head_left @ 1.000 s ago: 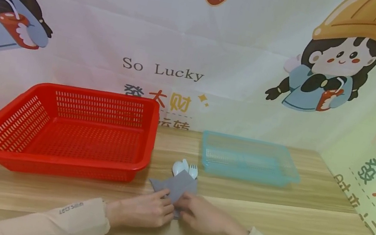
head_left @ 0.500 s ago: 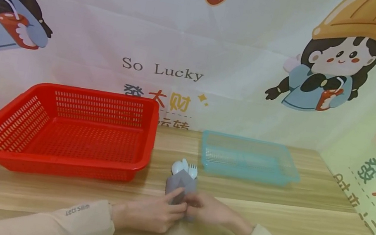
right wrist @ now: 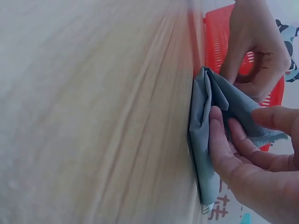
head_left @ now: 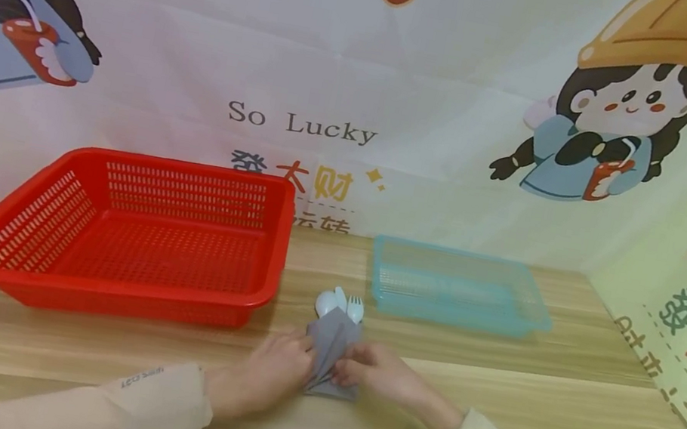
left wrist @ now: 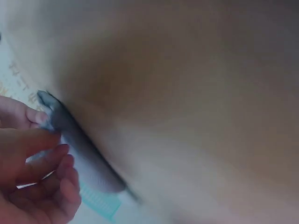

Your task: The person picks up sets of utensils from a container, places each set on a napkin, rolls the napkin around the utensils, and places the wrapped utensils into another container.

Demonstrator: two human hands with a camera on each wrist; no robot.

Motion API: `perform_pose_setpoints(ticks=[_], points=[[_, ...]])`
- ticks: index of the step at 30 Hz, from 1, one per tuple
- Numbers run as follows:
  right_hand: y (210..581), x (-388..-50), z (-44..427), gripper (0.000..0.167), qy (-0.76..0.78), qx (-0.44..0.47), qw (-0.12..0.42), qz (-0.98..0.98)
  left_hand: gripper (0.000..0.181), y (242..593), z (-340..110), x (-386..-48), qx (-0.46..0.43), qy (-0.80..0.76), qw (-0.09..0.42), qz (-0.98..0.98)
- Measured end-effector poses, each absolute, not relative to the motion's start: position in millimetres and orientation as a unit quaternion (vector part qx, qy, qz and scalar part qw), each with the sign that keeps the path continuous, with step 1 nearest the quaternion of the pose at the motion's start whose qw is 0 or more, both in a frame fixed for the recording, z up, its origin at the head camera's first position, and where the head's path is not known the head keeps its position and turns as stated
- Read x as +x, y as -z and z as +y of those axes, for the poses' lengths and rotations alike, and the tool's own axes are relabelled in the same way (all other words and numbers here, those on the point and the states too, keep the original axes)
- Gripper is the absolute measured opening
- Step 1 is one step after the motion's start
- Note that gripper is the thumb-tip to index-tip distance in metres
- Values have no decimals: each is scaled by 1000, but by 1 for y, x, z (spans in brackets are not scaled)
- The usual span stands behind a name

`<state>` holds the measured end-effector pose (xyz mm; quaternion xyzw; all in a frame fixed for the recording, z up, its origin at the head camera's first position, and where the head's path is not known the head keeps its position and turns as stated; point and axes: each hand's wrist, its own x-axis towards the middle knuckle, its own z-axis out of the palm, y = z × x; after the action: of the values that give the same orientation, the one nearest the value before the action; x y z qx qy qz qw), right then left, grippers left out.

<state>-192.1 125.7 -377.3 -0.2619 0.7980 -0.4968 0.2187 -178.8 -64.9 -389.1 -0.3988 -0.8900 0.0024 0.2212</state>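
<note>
Now the left hand (head_left: 273,365) pinches the gray cloth (head_left: 332,337) further left.

My sleeves (head_left: 144,406) are cream, my cloth (head_left: 330,339) grey, the cutlery (head_left: 340,298) bluish white; the basket (head_left: 116,291) at frame left is red, the tray (head_left: 456,317) right of centre light blue, the worktop (head_left: 488,409) wood-grained tan.

The backdrop (head_left: 312,79) reads “So Lucky” and “發大财” (1 sleeve (head_left: 143,413) bears blurred lettering (head_left: 142,377)).

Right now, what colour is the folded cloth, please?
The folded cloth is bluish grey, clearest in the right wrist view.
</note>
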Motion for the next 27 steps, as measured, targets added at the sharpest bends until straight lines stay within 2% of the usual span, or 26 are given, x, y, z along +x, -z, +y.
perform_pose_setpoints(ticks=[5,10,15,22,27], points=[[377,-191,126,25,484,-255,209,810,11,387,-64,-179,-381,164,87,-906],[376,-190,126,24,465,-268,192,821,11,386,-64,-180,-392,242,30,-887],[375,-191,129,22,446,-274,184,832,10,385,-61,-179,-401,211,39,-891],[374,-187,132,22,451,-276,180,830,12,388,-55,-173,-421,83,105,-897],[371,-185,136,30,492,-217,222,814,14,387,-50,-166,-432,9,139,-891]])
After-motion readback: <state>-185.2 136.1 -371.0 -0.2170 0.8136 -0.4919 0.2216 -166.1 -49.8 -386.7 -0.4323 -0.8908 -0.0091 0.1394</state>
